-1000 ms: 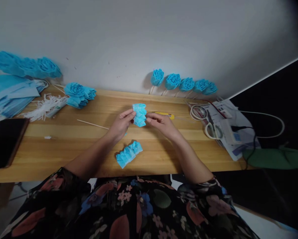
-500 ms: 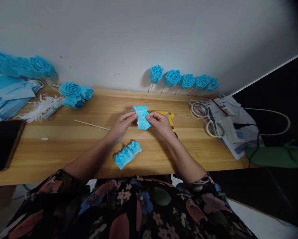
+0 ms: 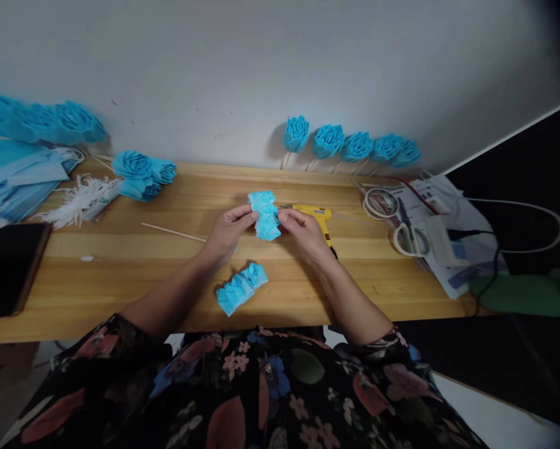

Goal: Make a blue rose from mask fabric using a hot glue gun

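A folded, pleated strip of light blue fabric [image 3: 267,219] is held upright above the table. My left hand [image 3: 227,232] pinches its left edge between thumb and fingers. At the right edge, my right hand [image 3: 304,234] is closed with its thumb tip against the strip, its other fingertips partly hidden. A second pleated blue strip [image 3: 241,289] lies on the table near my left forearm. Just behind my right hand lies a yellow glue gun [image 3: 313,212]. A thin wooden stick [image 3: 172,232] rests left of my left hand.
Several blue fabric flowers on sticks [image 3: 328,141] lean against the wall; more flowers [image 3: 137,171] lie left. A stack of blue masks [image 3: 20,178], white cords [image 3: 81,201] and a phone [image 3: 14,269] are at left. Scissors [image 3: 411,239], papers and a power strip [image 3: 448,242] lie right.
My right thumb has slid off the front of the strip to its right edge. The strip has shifted slightly up, and the whole view has moved a little.
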`<state>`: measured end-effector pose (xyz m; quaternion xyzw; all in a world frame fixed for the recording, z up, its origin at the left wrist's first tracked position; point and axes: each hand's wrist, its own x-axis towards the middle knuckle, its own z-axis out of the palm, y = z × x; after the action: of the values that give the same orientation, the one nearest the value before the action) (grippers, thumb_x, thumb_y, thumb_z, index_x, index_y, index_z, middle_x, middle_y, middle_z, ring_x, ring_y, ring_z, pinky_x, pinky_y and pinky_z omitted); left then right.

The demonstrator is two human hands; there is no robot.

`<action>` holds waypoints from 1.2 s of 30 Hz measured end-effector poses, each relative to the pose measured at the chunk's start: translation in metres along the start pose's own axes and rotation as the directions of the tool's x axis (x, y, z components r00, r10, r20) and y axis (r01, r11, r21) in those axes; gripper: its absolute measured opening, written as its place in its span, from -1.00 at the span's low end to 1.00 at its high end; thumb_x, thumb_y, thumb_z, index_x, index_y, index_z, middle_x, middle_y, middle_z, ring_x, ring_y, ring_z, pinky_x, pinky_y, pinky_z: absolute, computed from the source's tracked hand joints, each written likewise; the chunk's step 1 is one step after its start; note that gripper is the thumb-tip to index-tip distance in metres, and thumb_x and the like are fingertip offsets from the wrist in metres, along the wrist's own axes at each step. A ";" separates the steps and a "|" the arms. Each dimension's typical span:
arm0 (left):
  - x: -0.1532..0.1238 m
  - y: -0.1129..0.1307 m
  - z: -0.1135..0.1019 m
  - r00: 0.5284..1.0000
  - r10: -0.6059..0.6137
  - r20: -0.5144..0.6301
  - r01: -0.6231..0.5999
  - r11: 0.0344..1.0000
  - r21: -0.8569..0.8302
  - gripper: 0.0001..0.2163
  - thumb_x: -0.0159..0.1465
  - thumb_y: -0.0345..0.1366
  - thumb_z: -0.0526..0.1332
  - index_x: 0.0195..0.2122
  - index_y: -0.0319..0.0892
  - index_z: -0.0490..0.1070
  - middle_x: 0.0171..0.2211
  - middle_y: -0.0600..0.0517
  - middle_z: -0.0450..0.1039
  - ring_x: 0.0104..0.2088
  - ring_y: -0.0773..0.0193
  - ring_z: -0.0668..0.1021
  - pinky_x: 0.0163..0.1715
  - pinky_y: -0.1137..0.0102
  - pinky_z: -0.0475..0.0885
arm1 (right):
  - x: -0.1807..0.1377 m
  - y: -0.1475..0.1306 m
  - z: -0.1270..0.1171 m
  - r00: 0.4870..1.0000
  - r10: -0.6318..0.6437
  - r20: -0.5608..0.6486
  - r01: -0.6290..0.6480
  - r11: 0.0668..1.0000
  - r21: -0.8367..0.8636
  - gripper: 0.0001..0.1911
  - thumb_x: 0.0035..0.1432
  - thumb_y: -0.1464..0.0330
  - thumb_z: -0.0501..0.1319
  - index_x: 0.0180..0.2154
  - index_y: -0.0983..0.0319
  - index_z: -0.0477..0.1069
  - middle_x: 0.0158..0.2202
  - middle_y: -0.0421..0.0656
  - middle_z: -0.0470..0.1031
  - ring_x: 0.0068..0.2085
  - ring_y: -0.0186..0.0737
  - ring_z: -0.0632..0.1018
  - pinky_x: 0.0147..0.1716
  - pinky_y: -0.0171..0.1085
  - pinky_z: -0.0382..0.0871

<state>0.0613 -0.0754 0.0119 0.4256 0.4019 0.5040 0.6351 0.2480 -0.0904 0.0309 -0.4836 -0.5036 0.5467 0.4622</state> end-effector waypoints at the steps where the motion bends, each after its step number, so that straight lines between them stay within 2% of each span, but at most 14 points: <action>1: 0.000 0.000 0.000 1.000 0.004 -0.003 -0.004 1.000 0.001 -0.64 0.05 -0.01 0.54 -0.24 -0.15 0.73 -0.35 0.02 0.67 -0.33 0.26 0.57 -0.17 0.33 0.46 | 0.000 0.000 0.000 1.000 0.011 0.007 -0.011 1.000 0.022 -0.44 -0.04 -0.18 0.47 -0.33 0.17 0.59 -0.37 -0.21 0.52 -0.30 -0.25 0.45 -0.26 -0.24 0.35; 7: -0.002 0.000 0.001 0.999 0.030 0.014 -0.031 0.999 0.039 -0.69 0.08 -0.04 0.52 -0.27 -0.15 0.73 -0.37 0.04 0.64 -0.36 0.30 0.53 -0.21 0.35 0.46 | -0.002 0.001 0.006 0.998 0.044 0.055 -0.052 0.987 0.154 -0.56 -0.06 0.00 0.56 -0.33 0.17 0.56 -0.40 -0.26 0.47 -0.34 -0.31 0.42 -0.24 -0.26 0.35; 11: -0.004 -0.002 0.003 1.000 0.016 0.025 -0.017 0.999 0.039 -0.71 0.10 -0.06 0.52 -0.26 -0.14 0.73 -0.34 0.03 0.66 -0.32 0.27 0.56 -0.18 0.32 0.50 | -0.002 0.004 0.009 0.996 0.075 0.053 -0.085 0.973 0.216 -0.54 -0.12 0.03 0.59 -0.31 0.17 0.56 -0.38 -0.26 0.50 -0.34 -0.31 0.44 -0.24 -0.26 0.36; 18: -0.006 -0.004 0.004 0.999 0.015 0.048 -0.018 0.998 0.052 -0.73 0.15 -0.07 0.49 -0.22 -0.14 0.73 -0.30 0.00 0.67 -0.30 0.25 0.57 -0.15 0.29 0.51 | -0.001 0.009 0.012 0.997 0.077 0.025 -0.081 0.973 0.217 -0.54 -0.13 0.01 0.59 -0.36 0.17 0.54 -0.43 -0.27 0.48 -0.36 -0.30 0.41 -0.28 -0.26 0.32; 28: -0.005 -0.004 0.005 0.998 -0.006 0.070 0.001 0.998 0.065 -0.67 0.10 -0.01 0.52 -0.24 -0.14 0.72 -0.32 0.01 0.67 -0.30 0.24 0.57 -0.14 0.28 0.52 | 0.000 0.011 0.011 0.998 0.067 -0.005 -0.064 0.976 0.209 -0.53 -0.13 -0.01 0.59 -0.41 0.17 0.52 -0.48 -0.29 0.46 -0.41 -0.32 0.39 -0.36 -0.28 0.29; 36: -0.007 -0.001 0.005 0.996 -0.010 0.091 0.003 0.997 0.079 -0.73 0.11 -0.07 0.52 -0.27 -0.13 0.72 -0.33 0.03 0.66 -0.32 0.27 0.55 -0.17 0.30 0.50 | 0.000 0.010 0.012 0.997 0.061 -0.038 -0.054 0.985 0.166 -0.52 -0.13 -0.01 0.58 -0.44 0.17 0.48 -0.49 -0.29 0.47 -0.42 -0.32 0.39 -0.37 -0.28 0.31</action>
<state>0.0655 -0.0827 0.0128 0.4715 0.3932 0.4658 0.6372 0.2360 -0.0926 0.0216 -0.4696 -0.4323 0.5893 0.4953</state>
